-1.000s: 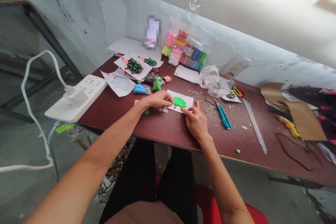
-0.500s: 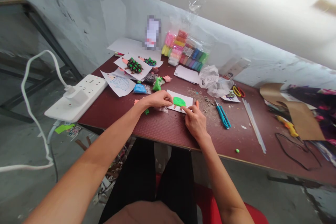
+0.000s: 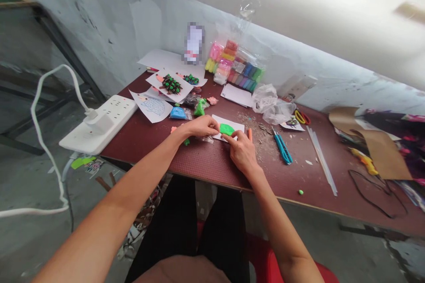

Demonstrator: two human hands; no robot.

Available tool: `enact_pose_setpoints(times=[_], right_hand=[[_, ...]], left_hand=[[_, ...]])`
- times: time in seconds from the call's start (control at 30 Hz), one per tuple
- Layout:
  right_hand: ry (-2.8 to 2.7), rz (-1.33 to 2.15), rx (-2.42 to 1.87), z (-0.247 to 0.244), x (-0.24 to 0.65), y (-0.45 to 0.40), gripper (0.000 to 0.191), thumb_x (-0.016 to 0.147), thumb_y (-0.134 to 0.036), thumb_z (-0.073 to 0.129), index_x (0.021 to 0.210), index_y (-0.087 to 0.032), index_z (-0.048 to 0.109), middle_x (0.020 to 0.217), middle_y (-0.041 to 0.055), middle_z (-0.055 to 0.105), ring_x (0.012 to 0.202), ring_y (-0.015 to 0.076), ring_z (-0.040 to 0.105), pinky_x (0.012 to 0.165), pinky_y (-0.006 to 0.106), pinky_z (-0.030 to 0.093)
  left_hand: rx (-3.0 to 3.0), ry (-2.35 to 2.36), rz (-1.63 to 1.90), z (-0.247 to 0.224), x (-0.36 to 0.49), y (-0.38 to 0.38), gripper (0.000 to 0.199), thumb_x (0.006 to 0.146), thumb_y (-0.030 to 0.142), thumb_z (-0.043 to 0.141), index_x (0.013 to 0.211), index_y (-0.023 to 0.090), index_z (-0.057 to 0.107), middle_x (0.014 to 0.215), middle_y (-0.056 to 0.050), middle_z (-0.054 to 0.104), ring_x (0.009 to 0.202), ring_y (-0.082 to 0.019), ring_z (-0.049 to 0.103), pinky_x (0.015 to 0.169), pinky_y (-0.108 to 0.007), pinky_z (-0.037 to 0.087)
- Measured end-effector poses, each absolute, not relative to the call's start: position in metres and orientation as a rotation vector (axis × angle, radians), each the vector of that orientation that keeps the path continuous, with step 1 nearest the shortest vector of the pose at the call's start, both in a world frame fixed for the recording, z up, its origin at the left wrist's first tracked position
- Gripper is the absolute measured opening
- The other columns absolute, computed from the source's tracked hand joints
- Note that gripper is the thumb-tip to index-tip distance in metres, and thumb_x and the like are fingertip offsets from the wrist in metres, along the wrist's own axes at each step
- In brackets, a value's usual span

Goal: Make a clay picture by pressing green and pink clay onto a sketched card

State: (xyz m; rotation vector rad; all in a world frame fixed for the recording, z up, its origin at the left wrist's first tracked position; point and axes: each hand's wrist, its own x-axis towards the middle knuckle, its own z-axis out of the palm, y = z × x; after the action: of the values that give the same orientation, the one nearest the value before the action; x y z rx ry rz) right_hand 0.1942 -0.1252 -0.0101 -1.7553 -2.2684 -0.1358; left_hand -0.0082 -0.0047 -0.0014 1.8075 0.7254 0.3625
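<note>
A flattened green piece of modelling clay [image 3: 227, 129] lies on a small white card [image 3: 236, 123] near the table's front edge. My left hand [image 3: 206, 126] is at the card's left side, its fingers bent and pressed together by the clay's left end; what is between the fingertips is hidden. Below the clay, my right hand [image 3: 243, 150] reaches in from the right. Its index finger is stretched along the clay's lower edge, while the other fingers are partly curled. Just right of the card lies an orange stick-like thing [image 3: 250, 134].
Behind my hands lie packs of coloured clay [image 3: 237, 66], hedgehog pictures [image 3: 171, 84], green clay [image 3: 200, 107] and a blue clay packet [image 3: 178, 112]. To the right are a teal-handled tool [image 3: 283, 148], scissors [image 3: 301, 117] and glue sticks [image 3: 321, 159]. A power strip [image 3: 99, 124] overhangs the left edge.
My right hand has shifted slightly left along the clay's lower edge. My left hand stays at the card's left side. The whole view has tilted a little.
</note>
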Motion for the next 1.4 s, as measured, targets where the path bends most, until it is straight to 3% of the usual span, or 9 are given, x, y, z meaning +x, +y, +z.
enact_pose_setpoints(times=[0.3,0.5,0.7,0.87,0.97,1.23,1.4], right_hand=[[-2.246,-0.157,-1.749,-0.0109,0.1943,-0.1250,0.052,0.099,-0.009,0.043,0.128,-0.037,0.075,0.113,0.0070,0.067,0.097,0.0212,0.061,0.125,0.059,0.020],[-2.316,-0.118,-1.720,-0.0071,0.1895,-0.1237,0.047,0.100,-0.012,0.043,0.124,-0.032,0.078,0.111,0.0096,0.068,0.097,0.0234,0.062,0.113,0.049,0.038],[-2.214,-0.130,-1.737,-0.0088,0.1926,-0.1269,0.051,0.098,-0.008,0.044,0.124,-0.035,0.078,0.113,0.0074,0.067,0.092,0.0203,0.061,0.122,0.058,0.026],[-2.309,-0.114,-1.657,-0.0089,0.1928,-0.1290,0.048,0.099,-0.012,0.042,0.123,-0.034,0.078,0.112,0.0075,0.069,0.093,0.0208,0.060,0.108,0.045,0.043],[-2.330,-0.121,-1.648,-0.0086,0.1914,-0.1288,0.048,0.100,-0.013,0.040,0.120,-0.032,0.079,0.111,0.0087,0.069,0.093,0.0211,0.060,0.100,0.041,0.047],[-2.230,-0.006,-1.639,-0.0143,0.1951,-0.1300,0.050,0.096,-0.011,0.043,0.124,-0.033,0.078,0.113,0.0063,0.069,0.084,0.0180,0.059,0.094,0.038,0.051],[-2.227,-0.078,-1.674,-0.0144,0.1955,-0.1285,0.051,0.094,-0.007,0.045,0.128,-0.030,0.076,0.113,0.0085,0.068,0.086,0.0188,0.060,0.102,0.043,0.048]], left_hand=[[1.837,0.739,0.362,-0.0007,-0.0084,-0.0042,0.021,0.071,0.028,0.067,0.081,0.011,0.075,0.059,0.002,0.052,0.052,-0.009,0.040,0.050,-0.022,0.025],[1.830,0.758,0.368,-0.0019,-0.0079,-0.0042,0.021,0.070,0.027,0.066,0.080,0.011,0.075,0.060,0.002,0.054,0.054,-0.010,0.041,0.050,-0.021,0.026],[1.831,0.741,0.367,-0.0017,-0.0084,-0.0042,0.021,0.070,0.026,0.066,0.080,0.011,0.076,0.060,0.001,0.055,0.053,-0.010,0.042,0.050,-0.021,0.027],[1.822,0.736,0.373,-0.0019,-0.0084,-0.0033,0.020,0.069,0.027,0.067,0.080,0.012,0.076,0.060,0.001,0.056,0.053,-0.010,0.042,0.051,-0.021,0.027],[1.832,0.730,0.365,-0.0015,-0.0087,-0.0030,0.022,0.070,0.027,0.067,0.081,0.011,0.076,0.060,0.002,0.055,0.052,-0.010,0.041,0.051,-0.022,0.027],[1.824,0.737,0.355,-0.0017,-0.0085,-0.0040,0.022,0.071,0.028,0.066,0.082,0.011,0.075,0.060,0.002,0.056,0.052,-0.011,0.044,0.051,-0.022,0.028],[1.840,0.750,0.355,-0.0021,-0.0084,-0.0033,0.022,0.070,0.027,0.065,0.081,0.011,0.075,0.061,0.001,0.056,0.054,-0.010,0.044,0.052,-0.022,0.028]])
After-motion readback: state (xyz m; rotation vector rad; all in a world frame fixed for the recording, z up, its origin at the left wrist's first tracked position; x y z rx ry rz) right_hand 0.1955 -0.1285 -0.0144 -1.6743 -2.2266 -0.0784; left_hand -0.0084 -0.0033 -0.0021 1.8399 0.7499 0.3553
